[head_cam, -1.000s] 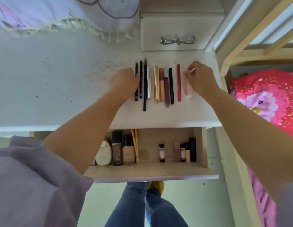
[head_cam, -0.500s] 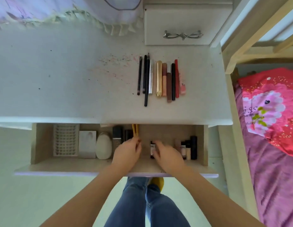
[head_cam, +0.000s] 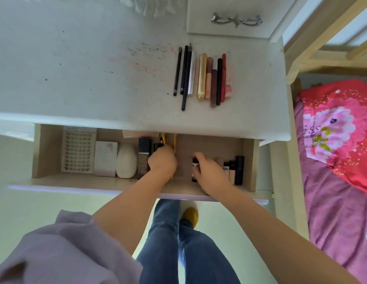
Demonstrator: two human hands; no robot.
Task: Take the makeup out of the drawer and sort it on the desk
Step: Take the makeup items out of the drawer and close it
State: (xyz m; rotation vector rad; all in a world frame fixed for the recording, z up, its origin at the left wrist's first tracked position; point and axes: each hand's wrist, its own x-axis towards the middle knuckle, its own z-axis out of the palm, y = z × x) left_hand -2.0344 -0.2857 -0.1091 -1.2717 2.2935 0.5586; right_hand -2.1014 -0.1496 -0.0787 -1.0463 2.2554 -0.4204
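Both hands are down in the open drawer (head_cam: 43,152), so the step in hand looks like another pick-up round, with part of the sorting already done. The left hand (head_cam: 162,160) has its grip curled round the thin yellow sticks (head_cam: 164,139) that lie against the drawer's middle, beside a dark rectangular bottle (head_cam: 143,156). The right hand (head_cam: 211,171) has its fingers bent over a small dark-capped tube (head_cam: 194,167); it seems to pinch it, though blur leaves the hold uncertain. Just beside it, toward the drawer's right wall, stand a few more short tubes (head_cam: 232,169), pale with black caps, smooth and cylindrical. Toward the left wall sit a white ribbed tray (head_cam: 78,152), a pale square box (head_cam: 105,158) and a glossy white egg-shaped case (head_cam: 126,161). On the bench (head_cam: 76,78), near its back right corner, a neat row of pencils and slim tubes (head_cam: 203,76) lies side by side: matte black, silver, shiny gold, pink and red. The next move probably calls for lifting both catches clear of the drawer's front edge and laying them in groups beside that row, without knocking the upright tubes over.
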